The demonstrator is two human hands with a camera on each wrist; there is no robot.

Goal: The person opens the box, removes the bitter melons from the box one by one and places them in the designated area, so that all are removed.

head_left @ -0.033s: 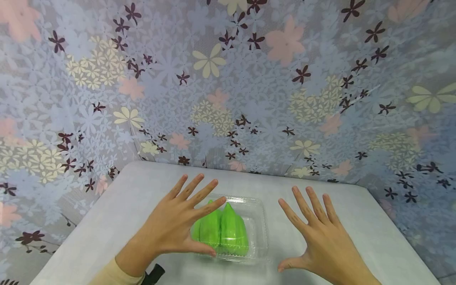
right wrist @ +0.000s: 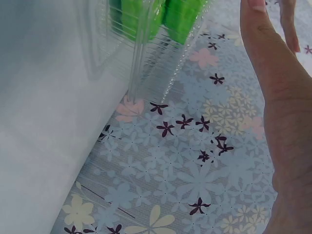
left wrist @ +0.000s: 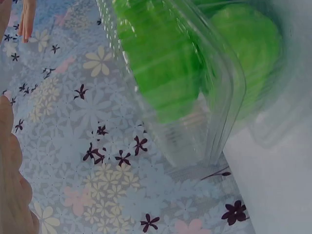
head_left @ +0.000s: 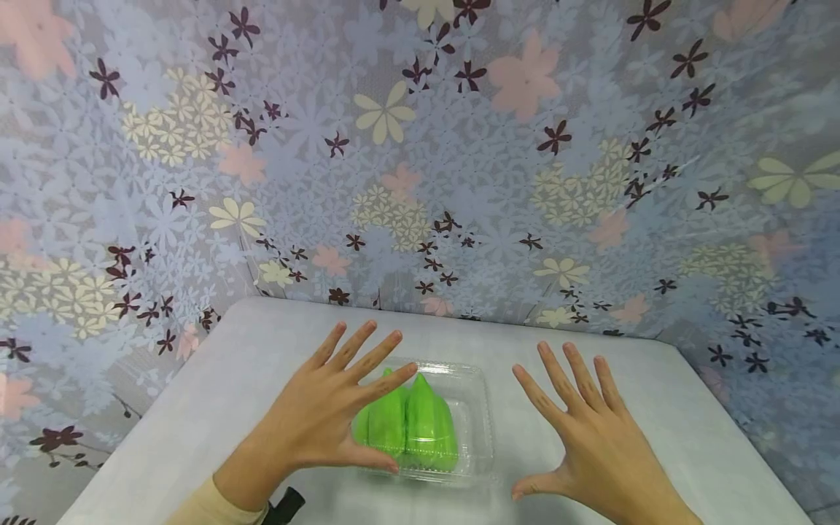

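A clear plastic box (head_left: 474, 415) sits on the white table, holding bright green, ridged pieces (head_left: 429, 430) with pointed tips. They fill its left and middle part, and look like star fruit. My left hand (head_left: 328, 412) is spread with straight fingers, its forefinger and thumb overlapping the left side of the box in the head view. To the right of the box, my right hand (head_left: 593, 448) is spread the same way and holds nothing. In the left wrist view, the box wall (left wrist: 187, 141) stands close by, beyond the edge of the left hand (left wrist: 17, 180).
The white table (head_left: 282, 328) reaches back to a hanging or wall covering with a flower pattern (head_left: 459, 182). A black strap piece (head_left: 285, 504) shows beside the left wrist, under a beige sleeve (head_left: 216, 507).
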